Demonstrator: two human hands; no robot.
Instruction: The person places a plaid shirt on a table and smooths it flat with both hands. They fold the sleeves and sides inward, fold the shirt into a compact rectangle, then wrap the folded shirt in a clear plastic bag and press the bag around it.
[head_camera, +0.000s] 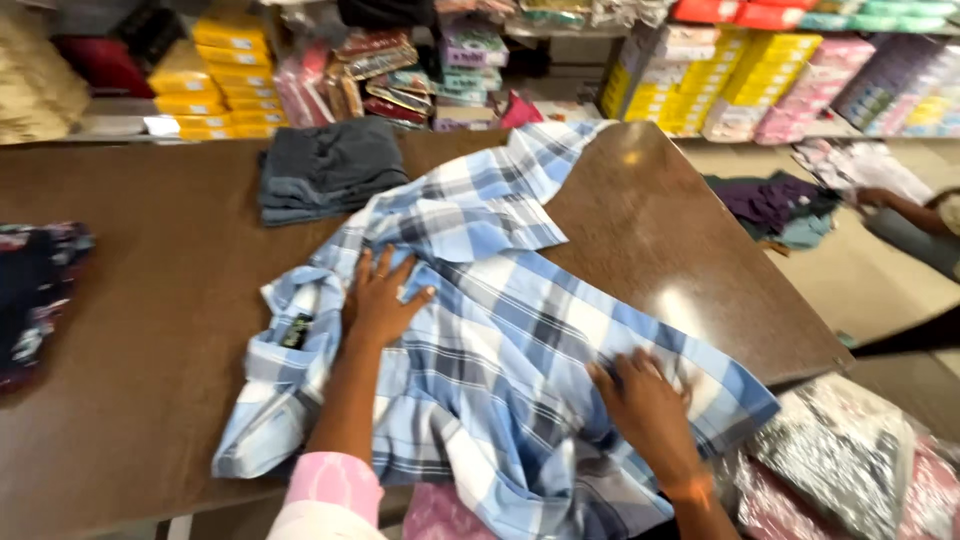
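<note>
Head camera looks down on a blue-and-white plaid shirt (500, 330) spread across a brown counter (150, 330). The left hand (382, 300) lies flat on the cloth near the collar, fingers spread and pressing down, gripping nothing. The right hand (645, 400) rests lower down toward the shirt's hem at the near right edge of the counter; it is blurred, the fingers look laid on the fabric, and I cannot tell whether they pinch it. A pink sleeve (335, 490) covers the left forearm near the bottom of the view.

The shirt lies rumpled and slanted, one sleeve trailing up toward the counter's far edge, the dark label showing at the collar on the left. Just beyond it, touching its upper edge, sits a folded dark grey garment (325, 170). At the far left edge of the counter lies a dark patterned cloth (35, 290), well apart from the shirt. Wrapped packets of printed fabric (850, 460) sit below the counter's right corner. Behind the counter, shelves (700, 80) hold stacked yellow, pink and purple boxes. At the far right another person's arm (900, 215) reaches toward purple clothes (770, 200) on the floor.
</note>
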